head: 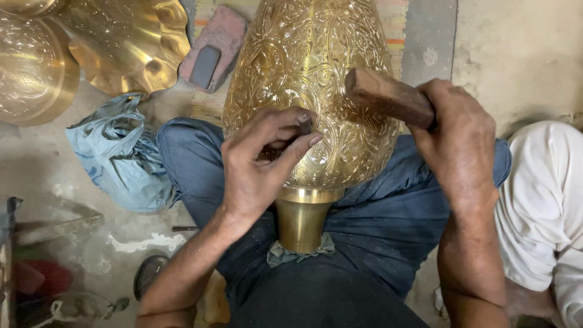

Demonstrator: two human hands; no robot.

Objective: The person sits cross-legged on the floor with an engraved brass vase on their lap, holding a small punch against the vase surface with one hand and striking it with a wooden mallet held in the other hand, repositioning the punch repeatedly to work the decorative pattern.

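Over the brass vase (303, 79), left hand (258, 161) pinches a chisel (303, 123); right hand (458, 143) grips a wooden mallet (388, 97).

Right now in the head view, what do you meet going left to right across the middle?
Blue plastic bag → left hand pinching a small punch → engraved brass vase → wooden mallet → right hand → white cloth.

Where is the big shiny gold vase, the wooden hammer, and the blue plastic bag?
Engraved golden brass vase (306, 54): head view, on its patterned belly.
Brown wooden mallet (382, 95): head view, on the block's top face, gripped by the right hand (458, 143).
Crumpled light blue plastic bag (118, 158): head view, on its middle folds.
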